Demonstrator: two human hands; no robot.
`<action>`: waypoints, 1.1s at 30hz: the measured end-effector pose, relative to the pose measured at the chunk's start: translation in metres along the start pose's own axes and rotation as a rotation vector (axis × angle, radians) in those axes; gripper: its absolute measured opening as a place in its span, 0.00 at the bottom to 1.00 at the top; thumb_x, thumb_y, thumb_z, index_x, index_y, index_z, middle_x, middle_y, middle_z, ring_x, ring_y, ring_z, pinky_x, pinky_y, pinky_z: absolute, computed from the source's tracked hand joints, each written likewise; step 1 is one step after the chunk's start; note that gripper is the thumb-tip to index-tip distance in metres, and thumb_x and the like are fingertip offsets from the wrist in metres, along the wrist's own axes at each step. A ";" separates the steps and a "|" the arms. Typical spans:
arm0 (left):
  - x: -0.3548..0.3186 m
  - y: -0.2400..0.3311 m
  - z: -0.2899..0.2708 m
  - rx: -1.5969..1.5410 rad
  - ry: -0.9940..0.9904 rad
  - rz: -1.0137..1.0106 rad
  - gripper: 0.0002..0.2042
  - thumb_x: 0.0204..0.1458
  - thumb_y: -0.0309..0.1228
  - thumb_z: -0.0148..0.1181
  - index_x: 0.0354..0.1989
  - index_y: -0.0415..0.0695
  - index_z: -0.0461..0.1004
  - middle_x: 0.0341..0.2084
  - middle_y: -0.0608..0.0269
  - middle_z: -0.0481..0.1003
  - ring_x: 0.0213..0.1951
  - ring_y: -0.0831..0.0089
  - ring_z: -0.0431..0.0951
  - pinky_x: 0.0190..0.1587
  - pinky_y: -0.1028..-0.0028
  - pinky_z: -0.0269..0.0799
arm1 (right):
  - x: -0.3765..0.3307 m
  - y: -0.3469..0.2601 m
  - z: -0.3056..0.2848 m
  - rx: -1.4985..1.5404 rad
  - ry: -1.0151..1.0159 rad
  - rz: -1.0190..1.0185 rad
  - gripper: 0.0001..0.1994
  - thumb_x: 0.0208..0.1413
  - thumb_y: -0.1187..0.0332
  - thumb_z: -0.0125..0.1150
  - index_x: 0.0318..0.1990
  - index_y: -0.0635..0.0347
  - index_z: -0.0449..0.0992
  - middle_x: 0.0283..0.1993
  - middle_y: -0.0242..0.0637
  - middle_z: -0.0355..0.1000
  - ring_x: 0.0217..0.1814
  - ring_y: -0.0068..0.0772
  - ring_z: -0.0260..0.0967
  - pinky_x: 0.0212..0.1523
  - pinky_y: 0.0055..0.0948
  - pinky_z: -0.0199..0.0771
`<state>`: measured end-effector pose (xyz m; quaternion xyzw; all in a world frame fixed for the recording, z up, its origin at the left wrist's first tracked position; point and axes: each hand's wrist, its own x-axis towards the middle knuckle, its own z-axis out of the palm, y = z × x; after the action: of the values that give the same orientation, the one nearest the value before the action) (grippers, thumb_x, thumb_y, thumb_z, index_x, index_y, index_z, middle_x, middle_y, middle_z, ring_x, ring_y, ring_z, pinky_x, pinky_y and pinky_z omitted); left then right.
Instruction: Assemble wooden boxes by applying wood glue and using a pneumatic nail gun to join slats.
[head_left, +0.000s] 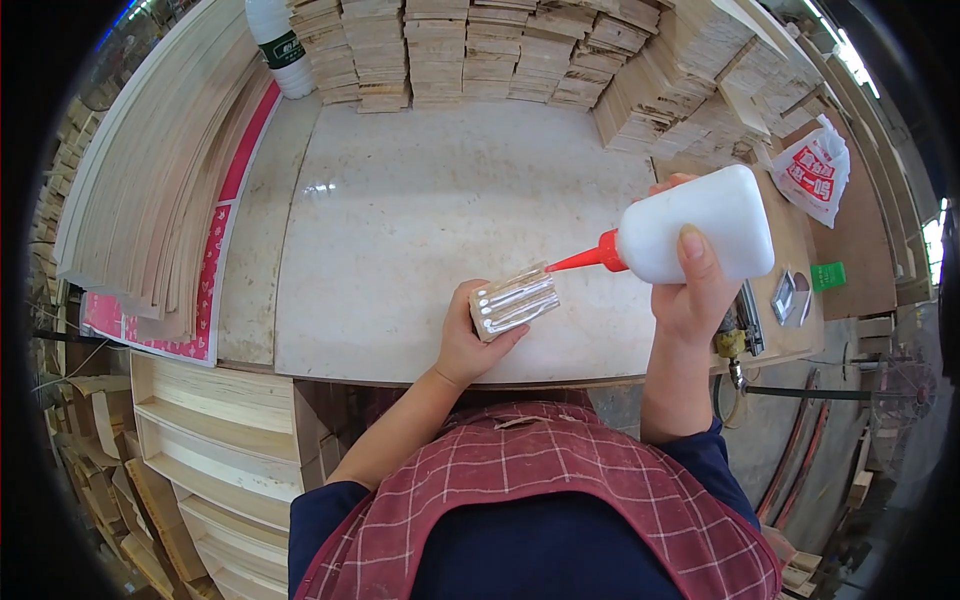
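Note:
My left hand point(474, 335) is closed around a small bundle of wooden strips point(515, 300), held tilted above the front of the table. White glue lies in lines and dots on the faces and ends of the strips. In my right hand point(695, 285) is a white glue bottle point(700, 222), tipped on its side, with my thumb across it. Its red pointed nozzle point(582, 260) reaches left, the tip at the upper right corner of the bundle. The fingers behind the bottle are mostly hidden.
Stacked wooden boards point(470, 50) line the back of the white tabletop point(440, 180). Long thin boards point(165, 170) stand at left beside a plastic bottle point(280, 50). At right are a plastic bag point(812, 172), a green cap-like piece point(828, 276) and a nail gun point(742, 325). Wooden trays point(215, 430) stack below left.

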<state>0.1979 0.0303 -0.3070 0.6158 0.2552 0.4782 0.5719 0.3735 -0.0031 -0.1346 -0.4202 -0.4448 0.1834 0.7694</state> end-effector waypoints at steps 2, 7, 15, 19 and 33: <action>0.000 0.002 -0.001 -0.008 0.002 -0.005 0.26 0.34 0.23 0.67 0.43 0.41 0.60 0.36 0.61 0.65 0.38 0.74 0.68 0.40 0.76 0.66 | -0.001 0.001 0.010 0.047 -0.061 -0.009 0.26 0.43 0.65 0.60 0.49 0.67 0.60 0.44 0.47 0.64 0.43 0.39 0.67 0.41 0.39 0.73; 0.000 0.001 0.000 0.016 0.005 -0.002 0.27 0.34 0.23 0.67 0.43 0.41 0.60 0.36 0.61 0.65 0.38 0.74 0.68 0.40 0.75 0.66 | -0.008 0.001 0.030 0.108 -0.129 0.118 0.28 0.41 0.63 0.62 0.48 0.67 0.60 0.44 0.46 0.64 0.44 0.39 0.67 0.42 0.38 0.72; 0.002 0.005 0.000 0.021 -0.013 0.001 0.26 0.34 0.24 0.67 0.43 0.41 0.60 0.36 0.61 0.66 0.38 0.73 0.69 0.40 0.75 0.66 | -0.012 0.014 0.036 0.128 -0.195 0.144 0.29 0.37 0.75 0.68 0.49 0.66 0.62 0.43 0.41 0.68 0.44 0.32 0.67 0.44 0.30 0.70; -0.001 -0.001 0.000 0.008 0.015 0.017 0.27 0.35 0.23 0.67 0.43 0.41 0.59 0.36 0.61 0.66 0.38 0.73 0.69 0.41 0.75 0.66 | -0.009 0.009 0.033 0.035 -0.183 0.192 0.27 0.40 0.69 0.63 0.49 0.66 0.61 0.42 0.43 0.66 0.44 0.38 0.67 0.42 0.37 0.71; -0.001 -0.002 -0.003 0.034 -0.037 -0.007 0.27 0.35 0.23 0.67 0.44 0.41 0.58 0.38 0.61 0.65 0.41 0.75 0.68 0.43 0.76 0.66 | 0.003 0.011 -0.005 -0.001 0.012 0.044 0.27 0.43 0.70 0.61 0.51 0.66 0.59 0.44 0.47 0.66 0.43 0.39 0.68 0.42 0.37 0.72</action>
<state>0.1954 0.0308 -0.3092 0.6333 0.2547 0.4601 0.5678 0.3802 0.0030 -0.1431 -0.4315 -0.4308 0.1977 0.7676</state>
